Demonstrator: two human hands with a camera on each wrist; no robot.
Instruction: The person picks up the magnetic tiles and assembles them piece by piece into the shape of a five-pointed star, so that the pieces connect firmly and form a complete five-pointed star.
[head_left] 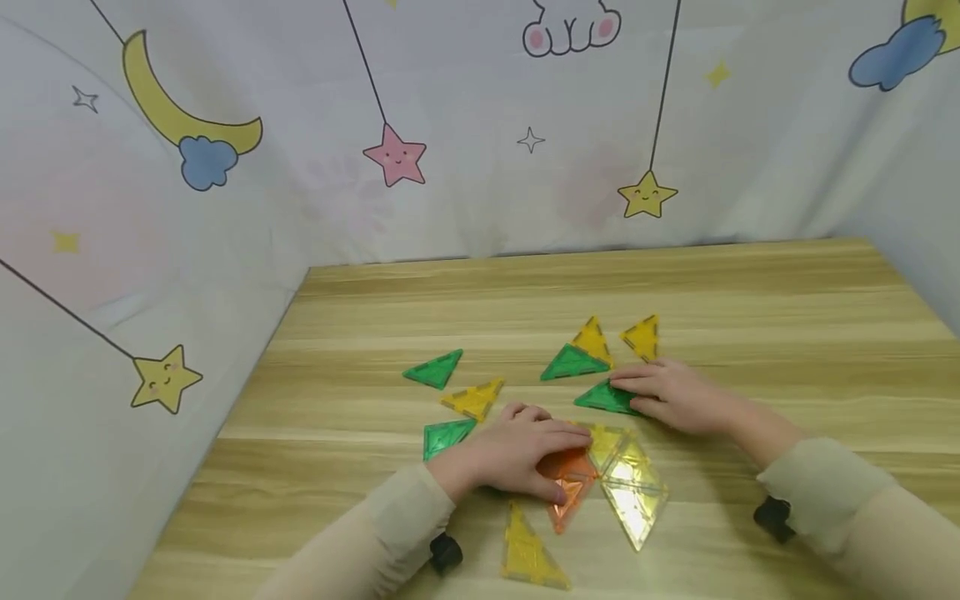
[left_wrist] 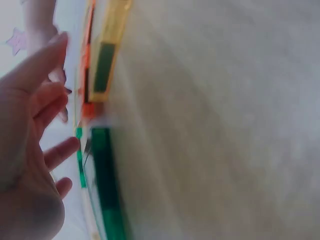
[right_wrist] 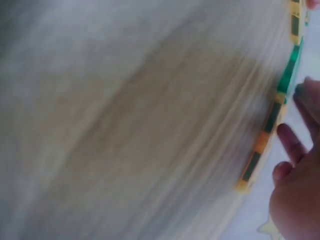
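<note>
Translucent triangular magnetic tiles lie flat on the table. My left hand (head_left: pixel 517 454) rests over orange tiles (head_left: pixel 573 496), its fingers reaching to the edge of a joined group of yellow tiles (head_left: pixel 633 483). It hides part of the orange pieces; the left wrist view shows the fingers (left_wrist: pixel 52 112) spread and loosely bent. My right hand (head_left: pixel 678 396) touches a green triangle tile (head_left: pixel 602 400) behind the yellow group with its fingertips, covering that tile's right end. In the right wrist view, the fingers (right_wrist: pixel 292 142) are extended beside tile edges.
A green tile (head_left: pixel 573 362) and a yellow tile (head_left: pixel 592 340) adjoin farther back, near another yellow triangle (head_left: pixel 642 337). Leftward lie a green triangle (head_left: pixel 435 369), a yellow one (head_left: pixel 474 400) and a green tile (head_left: pixel 446 437). A yellow triangle (head_left: pixel 528 554) lies nearest. A printed curtain (head_left: pixel 480 217) borders the table.
</note>
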